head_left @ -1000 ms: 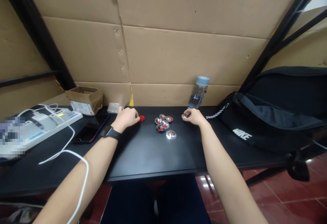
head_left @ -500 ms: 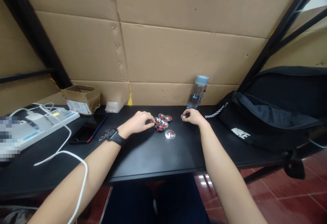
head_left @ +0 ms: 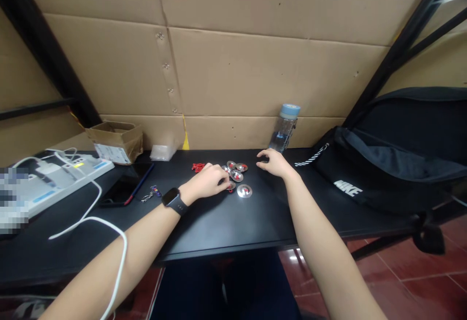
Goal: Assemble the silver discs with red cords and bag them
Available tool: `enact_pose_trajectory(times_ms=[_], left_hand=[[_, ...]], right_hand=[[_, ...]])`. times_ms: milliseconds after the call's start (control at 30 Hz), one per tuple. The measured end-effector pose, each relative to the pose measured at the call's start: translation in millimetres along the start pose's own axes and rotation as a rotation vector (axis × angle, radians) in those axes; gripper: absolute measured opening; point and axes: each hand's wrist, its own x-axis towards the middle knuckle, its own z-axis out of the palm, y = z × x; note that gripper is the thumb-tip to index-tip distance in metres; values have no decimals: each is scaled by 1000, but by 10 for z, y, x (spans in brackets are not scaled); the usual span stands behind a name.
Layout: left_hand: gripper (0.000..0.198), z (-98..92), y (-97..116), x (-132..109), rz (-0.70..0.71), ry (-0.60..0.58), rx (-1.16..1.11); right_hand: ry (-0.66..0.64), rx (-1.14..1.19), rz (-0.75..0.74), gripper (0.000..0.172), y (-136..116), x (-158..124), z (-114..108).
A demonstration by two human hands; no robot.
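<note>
- A cardboard wall [head_left: 277, 77] rises behind a black desk [head_left: 226, 227]; directions below are read from the pile of metal discs, with 12 o'clock towards that wall.
- The metal discs [head_left: 237, 176], shiny and red at the middle, lie partly overlapping in the pile near the middle of the desk.
- A loose disc [head_left: 244, 191] lies flat just beside them at 5 o'clock.
- The left hand [head_left: 206, 183], with a dark watch [head_left: 174, 200] on its wrist, reaches in from 8 o'clock. Its thumb and fingertips are at the rim of the nearest-left disc [head_left: 231, 187]; I cannot tell whether they are clamped on it.
- The right hand [head_left: 276, 163] is between 2 and 3 o'clock, its thumb and forefinger apart; the space under the palm is hidden.
- A red bundle [head_left: 198, 167] lies at 9 o'clock, just beyond the left hand.
- A water bottle [head_left: 283, 128] with a blue lid stands at 2 o'clock, near the right hand.
- A black backpack [head_left: 386, 164] sits at 3 o'clock.
- Between 9 and 10 o'clock are a clear packet [head_left: 162, 152] and, farther out, an open cardboard box [head_left: 117, 142].
- Between 8 and 9 o'clock lie a keychain [head_left: 153, 193] and a dark phone [head_left: 127, 185].
</note>
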Motion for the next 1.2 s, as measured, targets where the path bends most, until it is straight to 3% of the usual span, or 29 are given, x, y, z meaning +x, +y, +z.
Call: enact_pose_trajectory(times_ms=[100,333,433,500,600,700,833,1000,1200], left_hand=[[9,3,-1,2,-9,-16,-24],[5,10,-37,-5,5,-85,-30],[8,-19,-68,-6,-20,-40,-4],[8,-48,-99,-5,-56,21,12],[8,-84,-131,3,-116,130,-4],[10,-92,-116,19,-176,271,-80],[11,-67,-53,41,-227,428,-267],[11,-25,-17,53,-237,491,-384],[18,-74,-70,50,-265,506,-345]], right_hand=[[-12,1,-6,27,17,3,7],[-7,45,-35,27,-53,8,40],[-25,199,-105,26,-230,-15,69],[-119,334,-197,27,-397,-48,104],[-214,489,-312,44,-665,-111,203],[-132,579,-323,66,-889,-163,350],[17,621,-317,58,-1075,-195,521],[130,581,-305,40,-1152,-208,594],[94,661,-254,50,-1104,-186,624]])
